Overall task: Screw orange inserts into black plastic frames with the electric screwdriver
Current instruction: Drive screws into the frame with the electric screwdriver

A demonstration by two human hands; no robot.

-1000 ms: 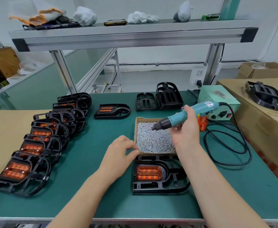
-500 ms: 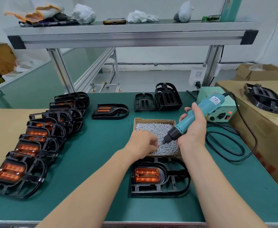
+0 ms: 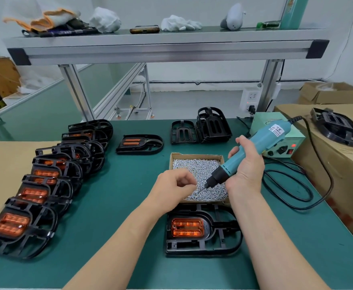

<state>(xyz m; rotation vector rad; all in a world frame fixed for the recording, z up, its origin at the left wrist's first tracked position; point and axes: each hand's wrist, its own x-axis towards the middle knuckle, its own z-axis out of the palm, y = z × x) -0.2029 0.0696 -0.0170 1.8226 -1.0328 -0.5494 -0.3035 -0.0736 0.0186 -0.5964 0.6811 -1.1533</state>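
This is the screw-picking step. The left grip (image 3: 172, 185) hangs over the box (image 3: 196, 155) of screws (image 3: 200, 170), thumb and finger pinched together right by the driver's tip. I think they hold one screw, but it is too tiny to be sure. The right grip (image 3: 247, 170) is wrapped round the driver (image 3: 269, 136), which tilts with its tip down over the box.

The frame (image 3: 204, 245) being worked on lies flat on the desk (image 3: 119, 195), just in front of the box and between the two arms. Its orange insert (image 3: 187, 228) sits in it. I see no screw heads on it, so I'd say none is in yet.

Next the screw has to go onto the tip. Then the driver must stand straight over a hole by the insert and push down, while the other grip keeps the frame from sliding.

Counting:
- There is one driver, one box of screws and one green power box (image 3: 282, 141).
- The row (image 3: 46, 185) on the left has about seven frames with inserts — they overlap, so I may be off.
- One lone frame (image 3: 140, 143) with an insert lies behind.
- There are three bare frames (image 3: 184, 131) — two at the back of the desk, the taller maybe a stack, and one on the carton (image 3: 338, 174).
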